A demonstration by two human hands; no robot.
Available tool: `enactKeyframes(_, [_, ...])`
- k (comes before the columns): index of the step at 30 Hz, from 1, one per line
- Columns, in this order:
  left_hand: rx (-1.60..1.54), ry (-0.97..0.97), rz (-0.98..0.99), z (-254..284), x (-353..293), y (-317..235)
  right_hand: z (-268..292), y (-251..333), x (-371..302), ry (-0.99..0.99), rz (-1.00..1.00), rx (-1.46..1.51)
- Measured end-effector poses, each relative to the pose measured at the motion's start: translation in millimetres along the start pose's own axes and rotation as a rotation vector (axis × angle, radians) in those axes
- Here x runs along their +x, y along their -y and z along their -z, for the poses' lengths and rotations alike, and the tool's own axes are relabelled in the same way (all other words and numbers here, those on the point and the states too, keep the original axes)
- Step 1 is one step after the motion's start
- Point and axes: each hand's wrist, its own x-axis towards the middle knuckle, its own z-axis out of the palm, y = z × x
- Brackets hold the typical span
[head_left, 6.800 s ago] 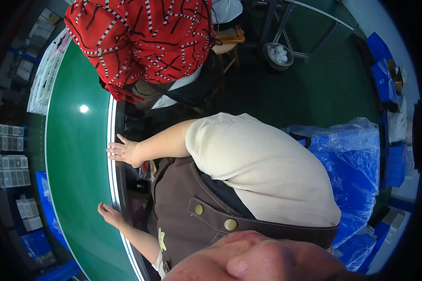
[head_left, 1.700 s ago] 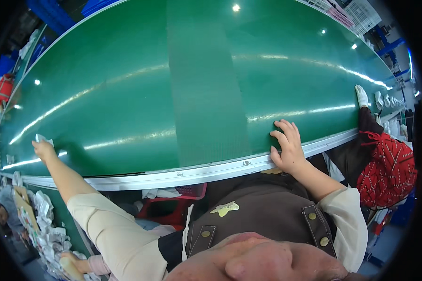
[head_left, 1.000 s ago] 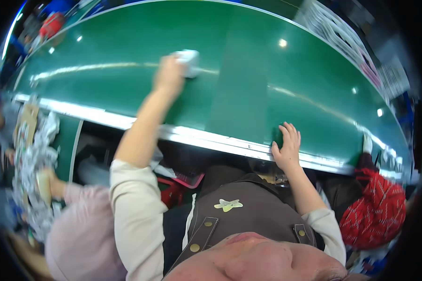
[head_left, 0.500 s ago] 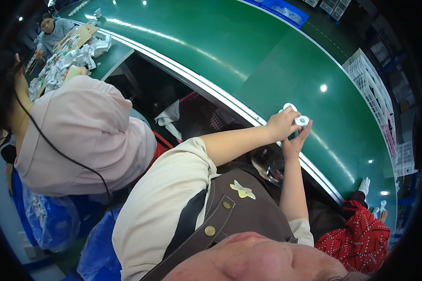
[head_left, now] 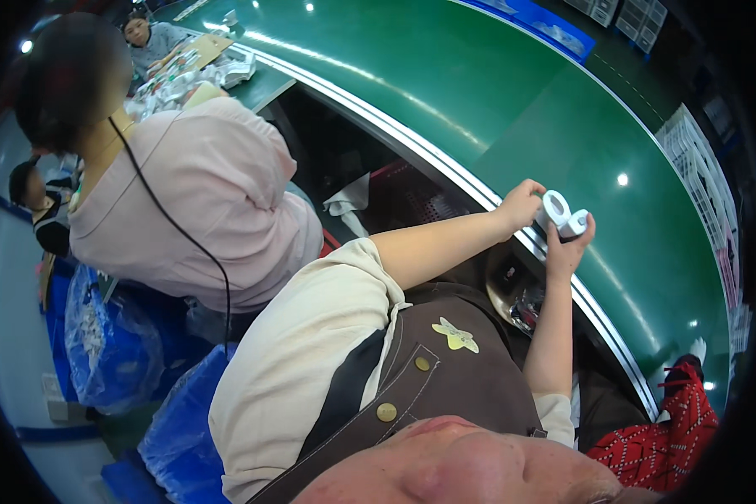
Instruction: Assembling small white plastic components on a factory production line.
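My right hand (head_left: 567, 252) is closed around a white plastic part with a ring-shaped end (head_left: 555, 204) and a short round end with a grey centre (head_left: 577, 222). Whether these two ends belong to one piece or two, I cannot tell. Just left of the ring, my left hand (head_left: 519, 210) has its fingers bent and drawn together close to the part; anything between their tips is hidden. Both hands are over the near edge of a green worktop (head_left: 512, 109).
A co-worker in a pink top (head_left: 185, 185) sits at my left. Farther off, another person (head_left: 155, 42) is behind a heap of white parts (head_left: 176, 84). Blue bag-lined bins (head_left: 109, 344) stand lower left. White crates (head_left: 701, 168) line the far right; a red patterned sleeve (head_left: 664, 445) is lower right.
My left hand has drawn back from over the white part, so its ring end now shows. The part stays in my right hand. The whole view has shifted, with the scene lying farther right.
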Motion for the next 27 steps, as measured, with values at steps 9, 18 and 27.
enactKeyframes(9, [0.182,-0.202,-0.423,57,21,-3,1,-28,3,-0.081,-0.219,0.341])
enactKeyframes(18, [1.152,0.133,-0.703,89,47,24,12,-29,-1,-0.192,-0.508,0.773])
enactKeyframes(27, [1.281,0.120,-0.961,91,54,30,8,-31,5,-0.101,-0.592,1.103])
